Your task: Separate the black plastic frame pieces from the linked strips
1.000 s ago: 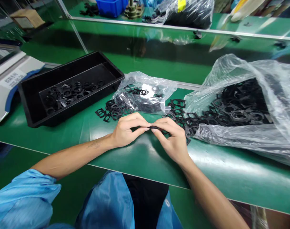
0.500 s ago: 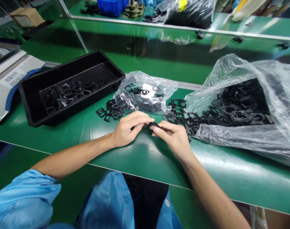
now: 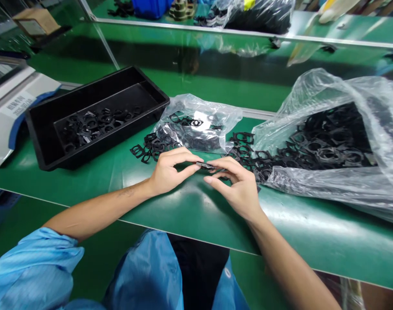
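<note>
A small flat black plastic part is held almost edge-on above the green table. My left hand pinches its left end between thumb and fingertips. At the other end, my right hand has its fingers on the part, while its thumb stands away below. Loose black ring-shaped parts lie beyond my left hand. Behind both hands is a clear plastic bag with similar parts inside. More black parts spill from a large open clear bag on the right.
A black tray with several black parts stands at the left, beside a white and blue device. Past a metal-edged divider, a blue bin and another filled bag sit on the far surface. The table edge runs before my lap.
The black part has turned from showing its ring face to nearly edge-on. My right thumb has come off it and moved down, and the right fingers have spread.
</note>
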Tool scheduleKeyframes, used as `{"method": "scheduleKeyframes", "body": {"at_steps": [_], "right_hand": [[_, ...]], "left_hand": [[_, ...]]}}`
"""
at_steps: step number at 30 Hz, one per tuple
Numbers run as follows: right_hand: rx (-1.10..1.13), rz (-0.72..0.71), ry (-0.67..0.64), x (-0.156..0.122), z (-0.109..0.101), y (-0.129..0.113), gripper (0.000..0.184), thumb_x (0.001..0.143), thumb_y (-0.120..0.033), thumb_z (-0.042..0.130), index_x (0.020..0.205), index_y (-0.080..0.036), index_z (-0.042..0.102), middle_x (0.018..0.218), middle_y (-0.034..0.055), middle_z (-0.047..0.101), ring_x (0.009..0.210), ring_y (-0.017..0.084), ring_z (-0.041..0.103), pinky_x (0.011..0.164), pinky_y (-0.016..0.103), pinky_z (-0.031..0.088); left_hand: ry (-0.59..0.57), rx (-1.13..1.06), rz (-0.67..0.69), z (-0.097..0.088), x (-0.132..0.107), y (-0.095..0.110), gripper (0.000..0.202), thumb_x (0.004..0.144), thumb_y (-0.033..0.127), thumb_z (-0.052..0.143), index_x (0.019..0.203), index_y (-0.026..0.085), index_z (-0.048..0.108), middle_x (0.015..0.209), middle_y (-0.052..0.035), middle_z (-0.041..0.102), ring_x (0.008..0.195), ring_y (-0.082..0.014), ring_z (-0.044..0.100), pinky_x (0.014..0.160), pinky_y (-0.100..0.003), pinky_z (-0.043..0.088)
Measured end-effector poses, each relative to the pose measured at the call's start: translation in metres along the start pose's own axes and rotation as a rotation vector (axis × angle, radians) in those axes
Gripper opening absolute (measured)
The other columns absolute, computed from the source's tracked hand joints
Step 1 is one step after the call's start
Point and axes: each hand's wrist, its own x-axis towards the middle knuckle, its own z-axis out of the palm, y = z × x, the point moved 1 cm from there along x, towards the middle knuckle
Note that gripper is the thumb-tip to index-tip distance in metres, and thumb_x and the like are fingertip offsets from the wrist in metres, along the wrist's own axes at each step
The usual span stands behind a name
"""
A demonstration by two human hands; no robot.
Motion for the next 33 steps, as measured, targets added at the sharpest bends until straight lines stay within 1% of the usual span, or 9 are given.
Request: {"method": "scheduleKeyframes", "body": {"at_steps": [2, 3, 6, 10, 13, 17, 22, 28, 33], "right_hand": [[-0.073, -0.050, 0.028, -0.0010, 0.0002, 0.0003, 0.019, 0.083, -0.041, 0.079, 0.090, -0.023, 0.079, 0.091, 0.0057, 0.073, 0.084, 0.019, 0.069, 0.073, 0.031, 0.061], [-0.103, -0.063, 0.047, -0.0013, 0.0003, 0.0006, 0.014, 0.086, -0.037, 0.076, 0.087, -0.023, 0.078, 0.089, 0.0054, 0.073, 0.082, 0.019, 0.069, 0.072, 0.032, 0.061], [-0.178, -0.095, 0.089, -0.0014, 0.0010, 0.0004, 0.009, 0.087, -0.030, 0.073, 0.083, -0.022, 0.077, 0.084, 0.0045, 0.074, 0.076, 0.018, 0.067, 0.069, 0.031, 0.059], [-0.213, -0.151, 0.090, -0.0015, 0.0021, -0.0016, 0.007, 0.087, -0.025, 0.073, 0.083, -0.022, 0.077, 0.081, 0.0036, 0.074, 0.072, 0.016, 0.065, 0.066, 0.029, 0.056], [-0.228, -0.149, 0.086, -0.0023, 0.0021, -0.0019, 0.007, 0.088, -0.026, 0.072, 0.085, -0.022, 0.078, 0.081, 0.0037, 0.074, 0.071, 0.016, 0.065, 0.065, 0.029, 0.055], [-0.246, -0.165, 0.088, -0.0028, 0.0020, -0.0001, 0.008, 0.089, -0.026, 0.072, 0.086, -0.022, 0.078, 0.079, 0.0034, 0.073, 0.072, 0.017, 0.065, 0.064, 0.029, 0.055], [-0.216, -0.201, 0.095, -0.0015, 0.0023, 0.0017, 0.005, 0.087, -0.020, 0.073, 0.085, -0.020, 0.077, 0.076, 0.0017, 0.071, 0.069, 0.014, 0.063, 0.063, 0.026, 0.053], [-0.201, -0.167, 0.098, -0.0007, 0.0020, 0.0020, 0.006, 0.087, -0.019, 0.073, 0.085, -0.020, 0.078, 0.076, 0.0012, 0.070, 0.067, 0.013, 0.063, 0.061, 0.025, 0.053], [-0.202, -0.135, 0.106, -0.0010, 0.0017, 0.0035, 0.005, 0.086, -0.022, 0.073, 0.084, -0.020, 0.078, 0.076, 0.0015, 0.070, 0.067, 0.013, 0.064, 0.061, 0.025, 0.055]], "left_hand": [[-0.019, -0.024, -0.042, 0.0013, -0.0007, 0.0001, 0.010, 0.090, 0.024, 0.070, 0.093, 0.018, 0.077, 0.085, -0.0047, 0.077, 0.075, -0.0133, 0.068, 0.072, -0.026, 0.056], [-0.030, -0.041, -0.062, 0.0020, -0.0012, 0.0000, 0.010, 0.090, 0.025, 0.071, 0.094, 0.018, 0.077, 0.085, -0.0045, 0.076, 0.075, -0.0133, 0.068, 0.072, -0.026, 0.055], [-0.036, -0.106, -0.124, 0.0035, -0.0027, -0.0011, 0.013, 0.089, 0.029, 0.073, 0.092, 0.017, 0.076, 0.081, -0.0035, 0.074, 0.073, -0.0133, 0.067, 0.071, -0.026, 0.055], [-0.022, -0.178, -0.219, 0.0052, -0.0035, -0.0040, 0.018, 0.087, 0.035, 0.075, 0.087, 0.016, 0.074, 0.078, -0.0030, 0.073, 0.071, -0.0134, 0.067, 0.069, -0.025, 0.055], [-0.014, -0.207, -0.267, 0.0060, -0.0034, -0.0050, 0.021, 0.086, 0.037, 0.076, 0.086, 0.016, 0.074, 0.078, -0.0029, 0.074, 0.070, -0.0134, 0.067, 0.070, -0.026, 0.056], [-0.024, -0.201, -0.244, 0.0045, -0.0021, -0.0031, 0.019, 0.087, 0.034, 0.075, 0.082, 0.016, 0.075, 0.079, -0.0037, 0.076, 0.072, -0.0136, 0.069, 0.071, -0.025, 0.056], [-0.042, -0.207, -0.218, 0.0029, -0.0003, -0.0013, 0.017, 0.087, 0.032, 0.075, 0.081, 0.016, 0.075, 0.080, -0.0043, 0.076, 0.073, -0.0137, 0.069, 0.073, -0.025, 0.055], [-0.053, -0.305, -0.408, 0.0074, -0.0031, -0.0057, 0.028, 0.083, 0.042, 0.078, 0.083, 0.014, 0.073, 0.078, -0.0030, 0.074, 0.072, -0.0138, 0.069, 0.072, -0.025, 0.057], [-0.051, -0.349, -0.444, 0.0082, -0.0034, -0.0064, 0.028, 0.080, 0.041, 0.080, 0.085, 0.014, 0.073, 0.079, -0.0032, 0.074, 0.074, -0.0138, 0.070, 0.074, -0.025, 0.057]]}}
